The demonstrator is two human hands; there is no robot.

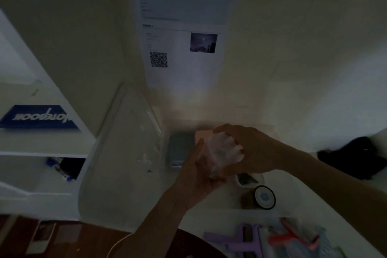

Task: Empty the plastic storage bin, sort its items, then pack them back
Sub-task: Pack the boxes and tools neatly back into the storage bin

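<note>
Both hands meet over the clear plastic bin (266, 176) on the white table: the left hand (201, 172) cups a crumpled clear plastic bag (222, 153) from below, fingers curled round it, while the right hand (249, 148) grips it from above. Just left of the bag, inside the bin, lie a grey box (180, 148) and a pink pad (202, 135), with a round black-rimmed tin (264, 197) nearer. The bin's lid (123, 153) leans at the left, and purple and red tools (247, 239) lie near the front edge.
</note>
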